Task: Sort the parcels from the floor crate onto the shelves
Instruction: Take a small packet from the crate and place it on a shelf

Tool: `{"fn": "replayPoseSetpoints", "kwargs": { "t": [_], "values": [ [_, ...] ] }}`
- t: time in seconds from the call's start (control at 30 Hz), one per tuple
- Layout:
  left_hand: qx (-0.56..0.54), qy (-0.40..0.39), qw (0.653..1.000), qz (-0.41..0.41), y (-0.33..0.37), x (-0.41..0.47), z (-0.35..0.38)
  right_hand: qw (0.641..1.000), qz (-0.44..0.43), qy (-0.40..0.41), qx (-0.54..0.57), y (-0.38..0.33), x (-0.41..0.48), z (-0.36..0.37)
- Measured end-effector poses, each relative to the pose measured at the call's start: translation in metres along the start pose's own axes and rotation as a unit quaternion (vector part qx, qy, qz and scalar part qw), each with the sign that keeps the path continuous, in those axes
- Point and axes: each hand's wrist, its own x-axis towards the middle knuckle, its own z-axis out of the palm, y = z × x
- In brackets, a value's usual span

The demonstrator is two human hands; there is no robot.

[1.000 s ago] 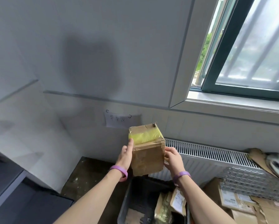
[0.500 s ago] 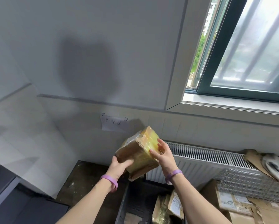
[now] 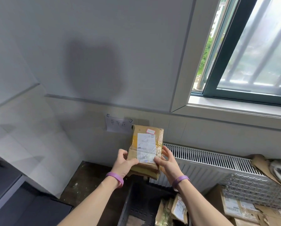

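Parcel [image 3: 158, 141]: a brown cardboard box wrapped in yellowish tape was held upright in the air, before the wall and above the floor crate [image 3: 128, 204].
Shipping label [image 3: 146, 148]: a white sheet was turned towards the camera on the parcel's front.
Left hand [image 3: 124, 162]: the parcel's lower left edge was gripped, thumb laid across the front.
Right hand [image 3: 166, 161]: the lower right edge was gripped, thumb pressed on the label.
Crate: dark-walled, with other packages [image 3: 177, 207] seen inside.
Wall note [image 3: 117, 123]: handwritten paper was fixed just left of the parcel's top.
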Motion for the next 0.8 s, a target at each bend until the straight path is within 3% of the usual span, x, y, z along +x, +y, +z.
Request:
{"fn": "replayPoseSetpoints", "kwargs": {
  "t": [0.1,0.37,0.67,0.8],
  "values": [
    [0.043,-0.014,0.998,0.035,0.002,-0.003,-0.001,1.000,-0.010,-0.017,-0.007,-0.003,0.000,0.004],
    [0.017,-0.064,0.996,0.063,0.005,-0.010,-0.004,0.998,-0.039,-0.014,-0.044,-0.014,-0.001,0.011],
    [-0.056,-0.037,0.996,0.052,0.003,-0.013,-0.017,0.993,-0.078,0.008,-0.091,-0.017,-0.009,0.031],
    [-0.092,-0.020,0.995,0.041,0.004,-0.017,-0.031,0.989,-0.069,-0.026,-0.124,-0.015,-0.002,0.048]
  ]
}}
